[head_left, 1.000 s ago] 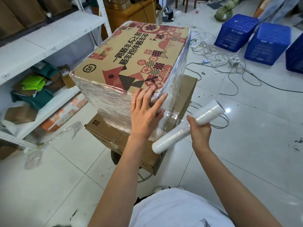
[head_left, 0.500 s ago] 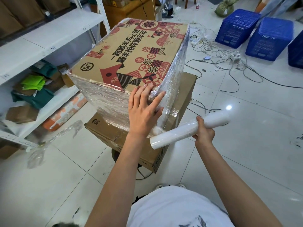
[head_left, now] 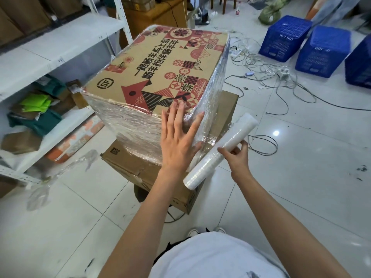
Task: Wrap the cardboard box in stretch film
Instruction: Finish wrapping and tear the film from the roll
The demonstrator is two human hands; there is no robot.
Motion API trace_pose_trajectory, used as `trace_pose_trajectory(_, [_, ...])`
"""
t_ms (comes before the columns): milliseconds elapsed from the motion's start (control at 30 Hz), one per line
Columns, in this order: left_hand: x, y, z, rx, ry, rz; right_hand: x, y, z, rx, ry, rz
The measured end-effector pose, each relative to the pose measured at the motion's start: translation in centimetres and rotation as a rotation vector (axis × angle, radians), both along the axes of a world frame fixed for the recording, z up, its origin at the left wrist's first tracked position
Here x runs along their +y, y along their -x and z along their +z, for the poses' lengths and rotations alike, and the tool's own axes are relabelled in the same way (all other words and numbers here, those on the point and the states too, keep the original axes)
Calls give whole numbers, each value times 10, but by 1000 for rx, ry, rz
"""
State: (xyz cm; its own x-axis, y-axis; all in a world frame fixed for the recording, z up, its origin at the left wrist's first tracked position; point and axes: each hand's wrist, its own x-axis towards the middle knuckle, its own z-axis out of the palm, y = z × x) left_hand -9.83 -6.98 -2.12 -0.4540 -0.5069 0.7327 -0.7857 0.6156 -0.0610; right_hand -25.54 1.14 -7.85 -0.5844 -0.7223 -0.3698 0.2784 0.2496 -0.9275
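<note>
A printed cardboard box (head_left: 160, 65) with red and black patterns stands on a plain flat carton (head_left: 140, 171). Clear stretch film (head_left: 132, 125) covers its near and right sides. My left hand (head_left: 178, 137) lies flat with fingers spread on the box's near corner, pressing the film. My right hand (head_left: 236, 157) grips the white roll of stretch film (head_left: 220, 151), held slanted just right of the box. A film strip runs from the roll to the box corner.
A white metal shelf (head_left: 50, 47) with packages stands at the left. A crumpled scrap of film (head_left: 60, 177) lies on the tiled floor. Loose cables (head_left: 271, 77) and blue plastic crates (head_left: 321, 51) lie at the far right.
My left hand has flattened and spread on the box corner. My right hand has tilted the roll more upright and moved it closer to the box.
</note>
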Motion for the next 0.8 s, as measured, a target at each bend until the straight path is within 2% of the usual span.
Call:
trace_pose_trajectory(100, [6,3,-7,-24,75,74,-2,-11,-7,-133,57,-48])
trace_pose_trajectory(233, [18,5,-14,-48,140,34,-10,-21,-12,-202,83,-42])
trace_pose_trajectory(333, [22,2,-18,-7,54,62,-14,-32,-14,-207,24,-81])
trace_pose_trajectory(533, [13,-4,-7,25,-108,149,-15,-35,-17,-100,-79,-75])
trace_pose_trajectory(700, [11,-2,-6,21,-200,129,-11,-31,-21,-114,19,-128])
trace_pose_trajectory(800, [10,2,-10,48,-170,163,-8,-33,-23,-132,64,-145])
